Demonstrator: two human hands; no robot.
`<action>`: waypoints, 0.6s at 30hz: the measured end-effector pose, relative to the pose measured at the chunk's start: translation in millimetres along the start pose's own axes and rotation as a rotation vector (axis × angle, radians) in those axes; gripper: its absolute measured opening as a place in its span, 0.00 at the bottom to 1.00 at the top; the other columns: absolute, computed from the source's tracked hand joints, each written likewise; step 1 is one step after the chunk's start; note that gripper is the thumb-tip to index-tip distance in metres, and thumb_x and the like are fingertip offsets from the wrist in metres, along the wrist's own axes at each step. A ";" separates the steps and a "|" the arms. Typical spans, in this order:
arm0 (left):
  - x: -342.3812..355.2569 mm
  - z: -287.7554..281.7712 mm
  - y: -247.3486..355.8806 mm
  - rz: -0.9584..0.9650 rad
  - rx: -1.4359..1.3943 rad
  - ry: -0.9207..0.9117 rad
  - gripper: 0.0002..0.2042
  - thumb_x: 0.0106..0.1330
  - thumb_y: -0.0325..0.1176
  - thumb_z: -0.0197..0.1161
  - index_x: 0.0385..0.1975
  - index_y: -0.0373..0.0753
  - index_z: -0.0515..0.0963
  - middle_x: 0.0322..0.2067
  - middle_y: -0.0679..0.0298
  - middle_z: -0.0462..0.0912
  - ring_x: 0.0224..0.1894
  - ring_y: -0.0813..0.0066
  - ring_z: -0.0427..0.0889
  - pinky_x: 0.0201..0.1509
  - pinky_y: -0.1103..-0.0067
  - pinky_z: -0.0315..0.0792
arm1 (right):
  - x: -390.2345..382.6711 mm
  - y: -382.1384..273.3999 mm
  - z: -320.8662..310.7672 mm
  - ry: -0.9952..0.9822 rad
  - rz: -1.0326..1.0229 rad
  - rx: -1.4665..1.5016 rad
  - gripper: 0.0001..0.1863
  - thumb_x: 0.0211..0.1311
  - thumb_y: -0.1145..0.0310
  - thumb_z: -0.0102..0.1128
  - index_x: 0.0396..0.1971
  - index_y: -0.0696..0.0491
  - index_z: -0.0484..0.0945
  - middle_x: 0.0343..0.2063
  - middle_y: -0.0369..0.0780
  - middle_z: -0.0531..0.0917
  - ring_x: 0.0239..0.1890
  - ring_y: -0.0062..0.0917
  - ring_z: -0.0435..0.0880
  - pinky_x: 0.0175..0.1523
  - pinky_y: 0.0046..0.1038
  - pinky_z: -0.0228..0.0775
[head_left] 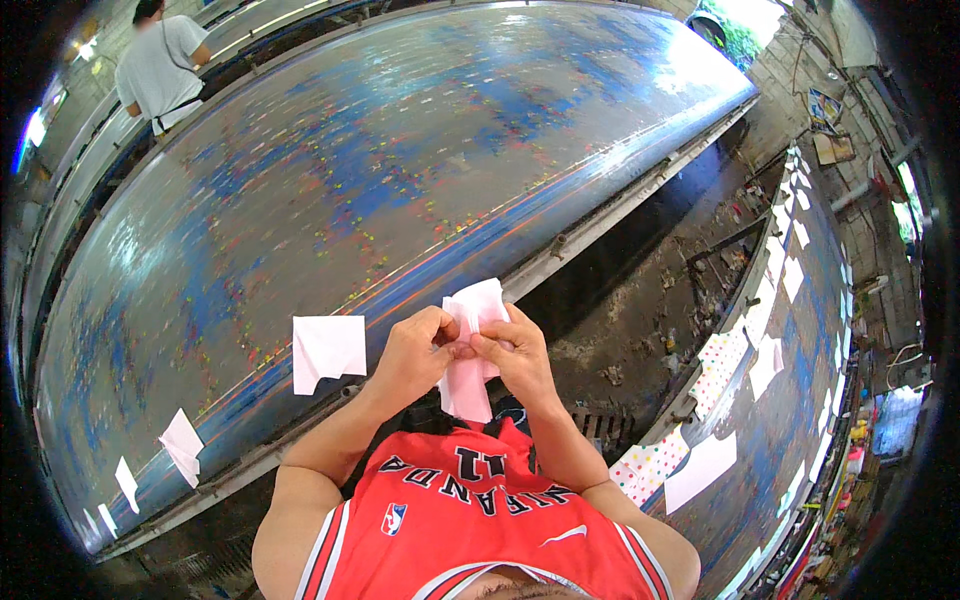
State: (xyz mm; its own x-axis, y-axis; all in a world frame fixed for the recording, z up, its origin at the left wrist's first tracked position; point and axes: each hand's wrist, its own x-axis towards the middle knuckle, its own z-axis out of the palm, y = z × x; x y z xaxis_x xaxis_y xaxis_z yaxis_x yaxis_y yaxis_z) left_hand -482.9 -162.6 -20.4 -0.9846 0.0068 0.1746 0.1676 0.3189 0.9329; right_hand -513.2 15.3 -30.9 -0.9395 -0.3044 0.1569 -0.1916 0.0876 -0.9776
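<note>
My left hand [430, 345] and my right hand [510, 355] both pinch a folded pale pink piece of thin material [472, 300], held upright in front of my red jersey at the near edge of a long paint-stained table [330, 150]. Their thumbs and fingers meet near its middle. Just left of my hands a pale pink piece [329, 345] lies on the table's edge, with a creased one [181, 445] and several narrower ones farther left along the same edge.
A second long table [800, 380] runs down my right, bearing several white and dotted pieces [717, 370]. Between the tables is a littered dark floor [610, 310]. A person in a grey shirt [170, 70] stands beyond the table, top left. A metal rail [590, 235] edges the near table.
</note>
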 end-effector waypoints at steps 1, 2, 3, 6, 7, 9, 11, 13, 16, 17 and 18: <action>0.9 2.1 -1.0 -0.004 -0.002 -0.004 0.10 0.55 0.22 0.72 0.31 0.31 0.76 0.28 0.55 0.80 0.28 0.68 0.79 0.34 0.74 0.74 | -0.1 -0.8 -2.4 0.000 0.001 0.002 0.10 0.55 0.70 0.69 0.33 0.62 0.84 0.33 0.41 0.76 0.38 0.29 0.77 0.43 0.29 0.68; 2.2 3.6 -1.8 -0.033 -0.021 -0.020 0.09 0.55 0.22 0.71 0.31 0.31 0.76 0.28 0.55 0.80 0.27 0.68 0.79 0.34 0.74 0.74 | 0.3 -1.5 -4.6 0.001 0.001 -0.028 0.10 0.55 0.71 0.69 0.33 0.62 0.84 0.33 0.41 0.76 0.38 0.29 0.77 0.43 0.29 0.68; 3.7 4.9 -2.2 -0.012 -0.012 -0.009 0.09 0.55 0.21 0.71 0.30 0.31 0.76 0.27 0.55 0.80 0.27 0.69 0.79 0.34 0.75 0.74 | 1.4 -2.0 -6.6 0.004 0.001 0.018 0.10 0.55 0.71 0.68 0.33 0.62 0.84 0.33 0.41 0.76 0.38 0.29 0.77 0.43 0.29 0.68; 9.4 10.3 -2.5 -0.020 -0.028 -0.002 0.08 0.55 0.21 0.71 0.30 0.31 0.77 0.26 0.56 0.81 0.28 0.74 0.79 0.33 0.76 0.74 | 6.6 -3.1 -16.2 -0.001 0.008 0.034 0.09 0.56 0.72 0.68 0.33 0.62 0.84 0.33 0.41 0.76 0.37 0.29 0.78 0.43 0.29 0.68; 12.4 13.1 -2.4 -0.020 -0.025 0.005 0.08 0.55 0.20 0.71 0.30 0.31 0.77 0.26 0.56 0.82 0.28 0.75 0.78 0.33 0.77 0.73 | 9.2 -3.3 -21.1 -0.011 0.012 0.024 0.09 0.56 0.72 0.68 0.33 0.62 0.83 0.33 0.41 0.77 0.38 0.29 0.78 0.43 0.29 0.69; 19.5 21.1 -1.6 -0.034 -0.058 0.020 0.07 0.56 0.20 0.70 0.30 0.31 0.77 0.25 0.58 0.82 0.29 0.78 0.78 0.34 0.78 0.73 | 14.7 -3.7 -32.4 -0.023 0.012 0.008 0.09 0.56 0.72 0.68 0.33 0.63 0.83 0.33 0.41 0.77 0.38 0.29 0.78 0.43 0.28 0.69; 27.2 31.1 2.0 -0.095 -0.136 0.019 0.07 0.56 0.20 0.70 0.31 0.31 0.77 0.24 0.60 0.82 0.30 0.80 0.78 0.35 0.78 0.74 | 20.0 -4.0 -45.7 -0.027 0.010 -0.001 0.09 0.56 0.73 0.68 0.33 0.63 0.83 0.33 0.41 0.77 0.38 0.28 0.78 0.42 0.28 0.69; 34.3 42.0 9.5 -0.101 -0.162 0.049 0.06 0.57 0.20 0.69 0.32 0.32 0.78 0.26 0.61 0.83 0.30 0.80 0.79 0.36 0.78 0.74 | 25.8 -3.1 -60.8 -0.026 -0.009 0.013 0.09 0.56 0.72 0.68 0.33 0.63 0.83 0.33 0.41 0.77 0.38 0.28 0.78 0.43 0.28 0.69; 46.4 63.8 25.2 -0.033 -0.180 0.103 0.07 0.61 0.17 0.65 0.37 0.33 0.77 0.29 0.62 0.83 0.31 0.81 0.79 0.36 0.80 0.75 | 33.1 1.6 -82.5 -0.021 -0.018 0.065 0.09 0.56 0.72 0.68 0.33 0.62 0.83 0.33 0.41 0.77 0.38 0.28 0.78 0.43 0.27 0.68; 50.9 71.0 30.6 0.001 -0.206 0.121 0.08 0.62 0.16 0.63 0.39 0.34 0.77 0.29 0.63 0.82 0.31 0.81 0.78 0.36 0.81 0.75 | 34.9 3.4 -90.2 -0.019 -0.018 0.087 0.09 0.56 0.72 0.68 0.33 0.62 0.83 0.33 0.41 0.77 0.38 0.29 0.78 0.43 0.27 0.68; 57.6 76.2 34.7 0.098 -0.092 0.096 0.06 0.62 0.18 0.64 0.37 0.34 0.77 0.29 0.61 0.82 0.30 0.77 0.80 0.37 0.80 0.75 | 36.2 5.0 -98.9 -0.021 -0.007 0.088 0.09 0.56 0.72 0.68 0.33 0.62 0.84 0.33 0.41 0.77 0.38 0.29 0.78 0.43 0.27 0.68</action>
State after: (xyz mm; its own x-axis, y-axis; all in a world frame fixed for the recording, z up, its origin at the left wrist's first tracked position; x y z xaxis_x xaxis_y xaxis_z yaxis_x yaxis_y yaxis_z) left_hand -537.6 -79.0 -2.0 -0.9548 -0.0583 0.2914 0.2708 0.2328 0.9341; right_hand -576.1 98.5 -16.2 -0.9318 -0.3249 0.1619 -0.1719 0.0022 -0.9851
